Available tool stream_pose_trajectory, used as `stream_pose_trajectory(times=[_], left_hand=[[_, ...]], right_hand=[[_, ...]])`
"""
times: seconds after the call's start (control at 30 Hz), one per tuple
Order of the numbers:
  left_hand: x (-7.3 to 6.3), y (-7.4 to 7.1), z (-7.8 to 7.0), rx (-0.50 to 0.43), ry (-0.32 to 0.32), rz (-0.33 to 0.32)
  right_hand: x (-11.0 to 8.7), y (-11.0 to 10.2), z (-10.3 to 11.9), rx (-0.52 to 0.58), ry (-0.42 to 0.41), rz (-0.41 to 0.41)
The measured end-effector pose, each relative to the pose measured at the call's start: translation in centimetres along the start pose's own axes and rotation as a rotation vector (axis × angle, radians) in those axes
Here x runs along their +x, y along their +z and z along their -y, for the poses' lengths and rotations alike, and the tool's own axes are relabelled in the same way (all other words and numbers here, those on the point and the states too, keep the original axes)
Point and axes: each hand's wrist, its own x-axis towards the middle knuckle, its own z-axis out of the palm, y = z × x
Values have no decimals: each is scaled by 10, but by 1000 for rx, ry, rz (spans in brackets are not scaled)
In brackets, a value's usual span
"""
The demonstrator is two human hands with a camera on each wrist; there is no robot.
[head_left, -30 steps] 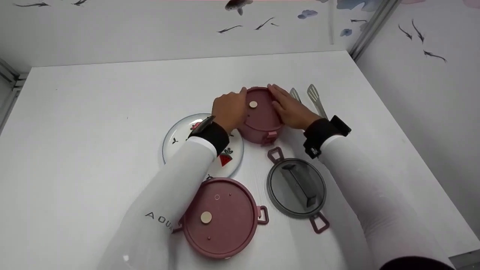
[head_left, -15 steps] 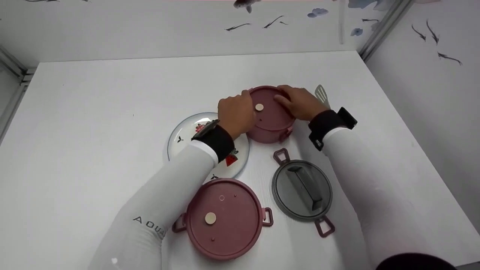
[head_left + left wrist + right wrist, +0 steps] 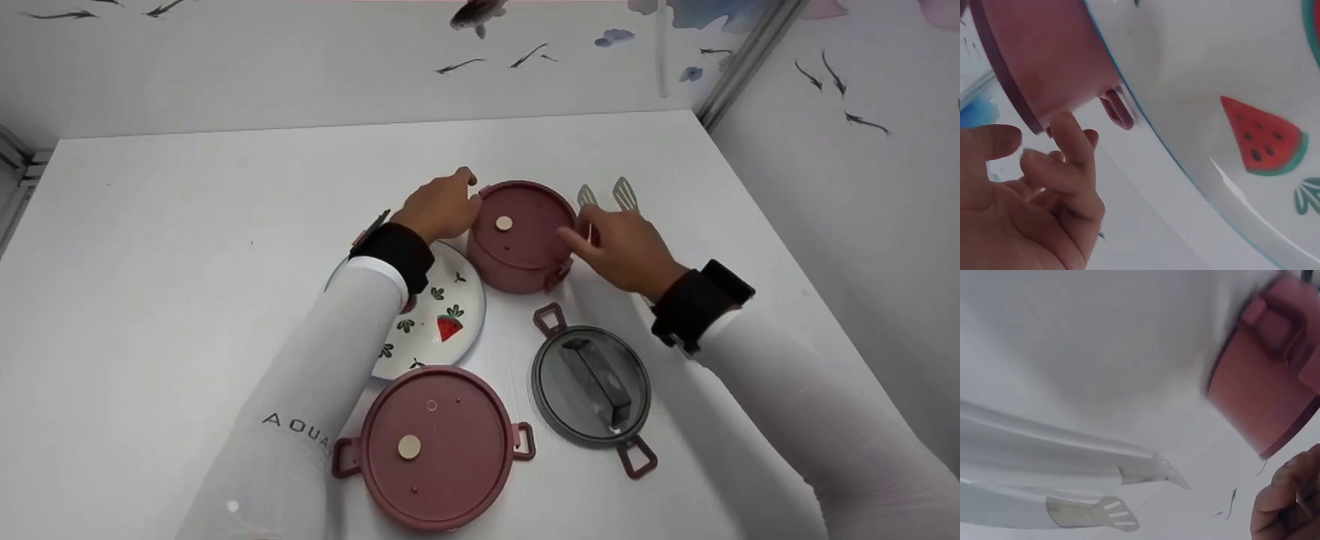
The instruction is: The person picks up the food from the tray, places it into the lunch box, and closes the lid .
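A small dark-pink lidded pot stands toward the back of the table, a cream knob dot on its lid. My left hand is at its left side, fingers loosely bent; in the left wrist view the fingertips come close to the rim, and contact is unclear. At the pot's right side is my right hand, thumb near the lid edge, nothing held. In the right wrist view its curled fingers are apart from the pot. A white plate with fruit prints lies partly beneath my left forearm.
A larger dark-pink lidded pot sits at the front, close to the plate. Right of it is a grey round lidded pan with two loop handles. Two slotted turners lie right of the small pot, partly hidden by my right hand in the head view.
Both hands have loosened from the small pot's sides. The left has drawn away to the left, the right to the right and toward me. The pot has turned slightly.
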Motion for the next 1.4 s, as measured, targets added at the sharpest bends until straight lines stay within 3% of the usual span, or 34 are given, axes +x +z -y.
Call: stream_pose_trajectory(times=[0.17, 0.37, 0.5, 0.93, 1.2, 1.4], left_hand=[[6, 4, -1, -60, 10, 39], [9, 7, -5, -76, 53, 21], [10, 8, -5, -70, 64, 4], [12, 7, -2, -120, 77, 10], [4, -6, -1, -290, 59, -26], [-10, -21, 5, -507, 53, -54]], right_hand=[[-15, 7, 0, -63, 6, 71], [-16, 15, 4, 44, 92, 139], [-16, 16, 7, 129, 123, 118], [-20, 20, 7, 297, 72, 32], [-21, 9, 15, 303, 61, -44], [-22, -4, 25, 326, 32, -104]])
